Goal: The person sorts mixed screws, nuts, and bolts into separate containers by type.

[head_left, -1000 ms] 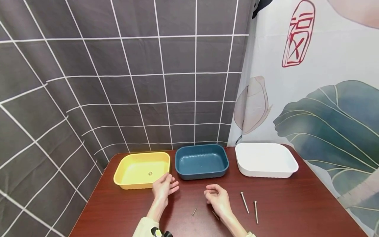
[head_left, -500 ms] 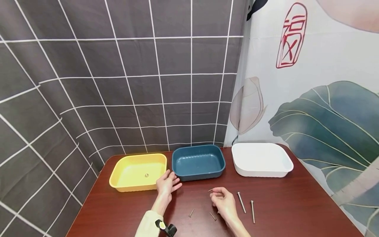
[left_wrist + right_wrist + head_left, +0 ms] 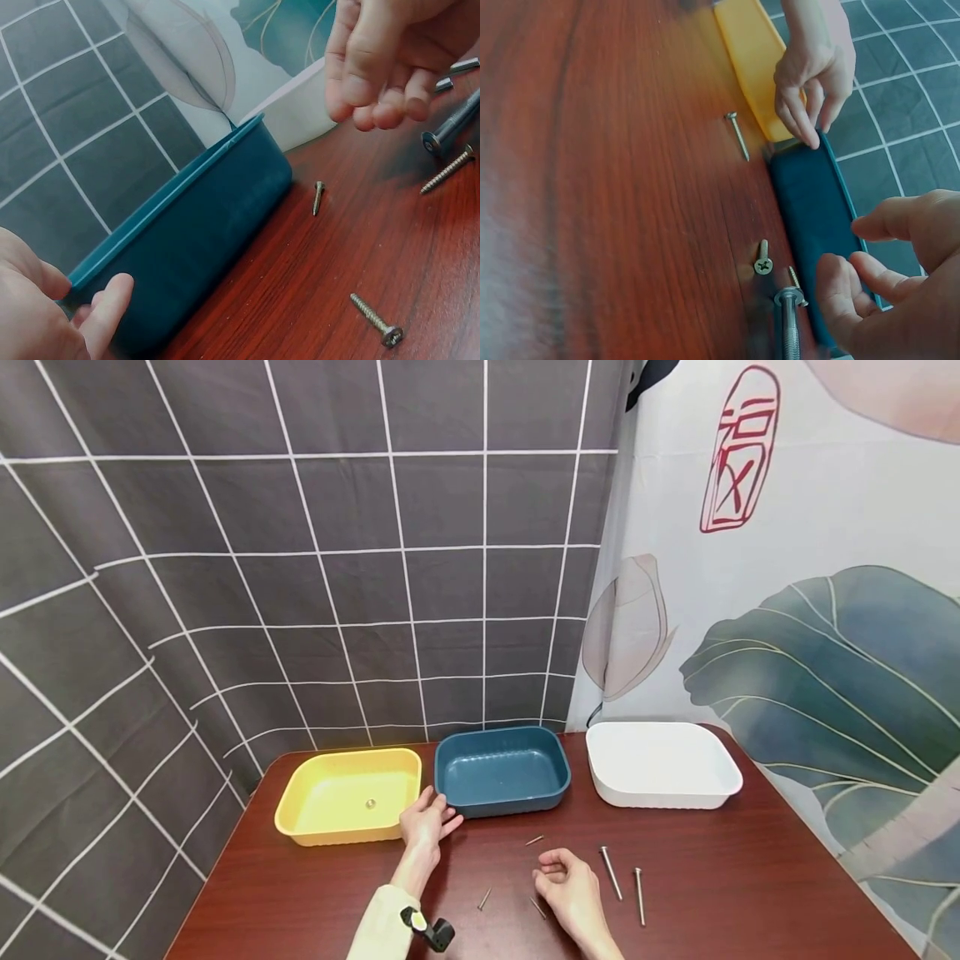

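My left hand (image 3: 424, 823) reaches to the left front corner of the dark blue tray (image 3: 501, 807), fingers extended. Its fingertips touch the tray near the rim, and in the left wrist view one finger (image 3: 111, 309) lies along the outer wall. My right hand (image 3: 567, 890) hovers over the table with loosely bent fingers. Nothing sits between its thumb and fingertips in the right wrist view. Just beyond it a small screw (image 3: 534, 840) lies in front of the blue tray. Two more small screws, one left (image 3: 484, 899) and one beside the hand (image 3: 537, 907), lie on the wood.
Two long bolts, one farther back (image 3: 611, 872) and one nearer (image 3: 640, 897), lie right of my right hand. A yellow tray (image 3: 348, 837) with a small round metal piece (image 3: 371, 804) stands left. A white tray (image 3: 663, 799) stands right. Curtains hang behind the reddish-brown table (image 3: 720, 877).
My right hand moved forward with a small screw, set it down before the blue tray and drew back slightly. My left hand shifted right, from the yellow tray's corner to the blue tray's corner.
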`<state>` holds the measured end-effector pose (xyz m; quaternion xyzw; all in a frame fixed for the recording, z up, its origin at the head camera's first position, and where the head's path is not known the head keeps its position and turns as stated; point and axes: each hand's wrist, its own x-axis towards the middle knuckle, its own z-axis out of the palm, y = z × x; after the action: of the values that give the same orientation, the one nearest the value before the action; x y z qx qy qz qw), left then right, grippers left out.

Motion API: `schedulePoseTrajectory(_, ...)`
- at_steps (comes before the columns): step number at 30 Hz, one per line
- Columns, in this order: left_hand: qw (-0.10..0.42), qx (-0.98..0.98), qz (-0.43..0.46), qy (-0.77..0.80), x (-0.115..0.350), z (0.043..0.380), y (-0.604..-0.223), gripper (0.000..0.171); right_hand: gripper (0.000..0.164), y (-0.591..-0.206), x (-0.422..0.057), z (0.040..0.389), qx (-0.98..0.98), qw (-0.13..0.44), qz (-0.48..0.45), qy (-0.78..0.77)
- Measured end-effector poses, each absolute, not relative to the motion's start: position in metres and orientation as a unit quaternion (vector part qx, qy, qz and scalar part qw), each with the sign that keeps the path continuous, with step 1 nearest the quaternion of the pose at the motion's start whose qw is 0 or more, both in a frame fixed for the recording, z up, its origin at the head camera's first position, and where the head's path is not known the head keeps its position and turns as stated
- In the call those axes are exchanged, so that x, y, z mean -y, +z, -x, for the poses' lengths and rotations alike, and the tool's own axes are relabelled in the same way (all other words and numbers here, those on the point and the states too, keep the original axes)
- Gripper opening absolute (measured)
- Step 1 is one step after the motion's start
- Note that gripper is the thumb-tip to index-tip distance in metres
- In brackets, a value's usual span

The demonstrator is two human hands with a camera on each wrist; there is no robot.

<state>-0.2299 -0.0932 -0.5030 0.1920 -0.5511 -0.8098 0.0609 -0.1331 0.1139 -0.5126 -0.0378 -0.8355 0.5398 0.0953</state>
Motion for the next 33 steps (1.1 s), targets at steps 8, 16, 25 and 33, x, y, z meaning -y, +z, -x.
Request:
schedulePoseTrajectory(8, 0.058, 0.540, -0.196, -0.816, 0.092, 0.235, -0.503, 0.051, 0.018, -0.516, -0.114, 0.122, 0.844, 0.089, 0.026, 0.528)
schedulePoseTrajectory(16, 0.057, 0.531, -0.190, -0.824, 0.091, 0.237, -0.501, 0.051, 0.021, -0.519, -0.116, 0.120, 0.872, 0.106, 0.026, 0.478)
schedulePoseTrajectory(25, 0.059, 0.530, -0.185, -0.826, 0.093, 0.238, -0.503, 0.050, 0.026, -0.525, -0.112, 0.112, 0.897, 0.160, -0.008, 0.413)
schedulePoseTrajectory(33, 0.055, 0.524, -0.189, -0.828, 0.092, 0.239, -0.505, 0.050, 0.027, -0.529, -0.106, 0.108, 0.916, 0.175, 0.006, 0.362)
